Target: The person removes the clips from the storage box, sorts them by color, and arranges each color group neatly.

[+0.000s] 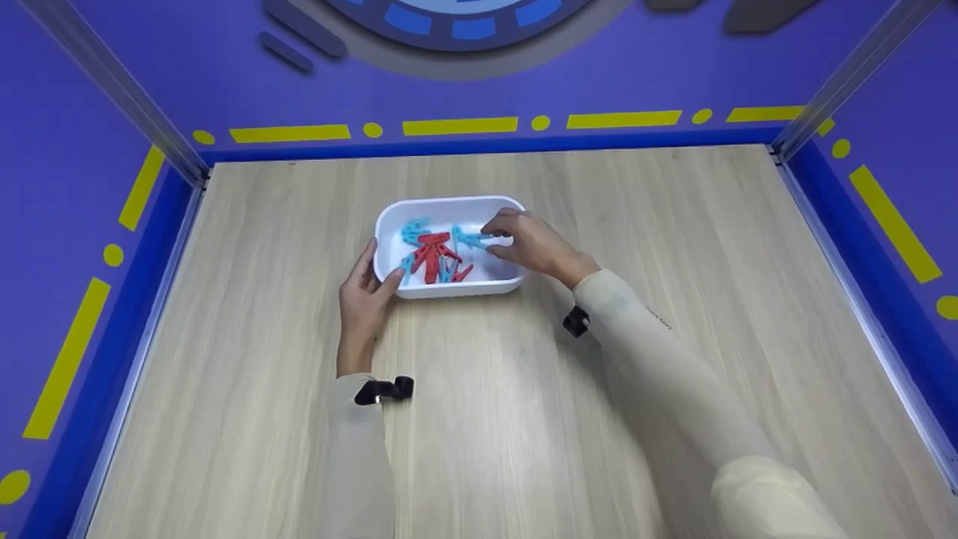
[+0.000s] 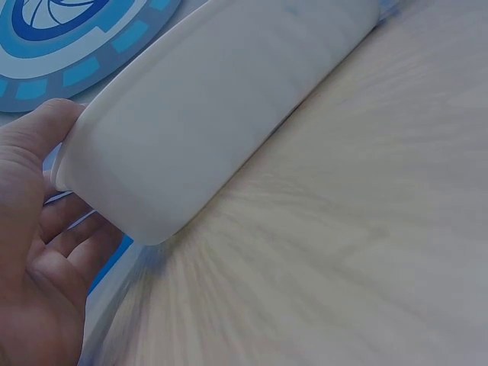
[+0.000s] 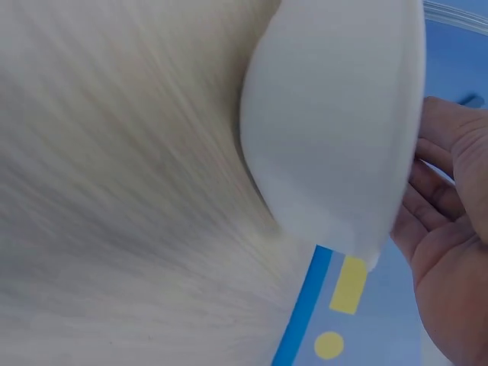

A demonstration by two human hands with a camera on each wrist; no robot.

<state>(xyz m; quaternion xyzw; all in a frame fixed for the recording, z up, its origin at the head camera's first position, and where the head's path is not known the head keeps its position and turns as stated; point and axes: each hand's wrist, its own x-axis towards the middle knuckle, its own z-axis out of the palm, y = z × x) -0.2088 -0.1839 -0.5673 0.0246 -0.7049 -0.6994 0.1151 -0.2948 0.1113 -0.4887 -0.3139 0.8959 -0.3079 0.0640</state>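
A white plastic tub (image 1: 456, 290) with rounded corners holds several red and light-blue clothespins. My left hand (image 1: 364, 299) grips the tub's left end, with the thumb hooked over the rim and the fingers along the outside wall, as the left wrist view also shows. Over the tub's right side, my right hand (image 1: 530, 243) pinches a light-blue clothespin (image 1: 470, 238) between thumb and fingers. Red clothespins (image 1: 432, 258) lie heaped in the middle, and another blue clothespin (image 1: 414, 230) rests at the back left. In the right wrist view the tub's wall hides the fingertips.
The tub stands on a light wood-grain table (image 1: 479, 419). Blue panels (image 1: 479, 97) with yellow marks enclose the table at the back and both sides, joined by metal corner posts (image 1: 120, 90). Each wrist carries a small black camera mount (image 1: 576, 321).
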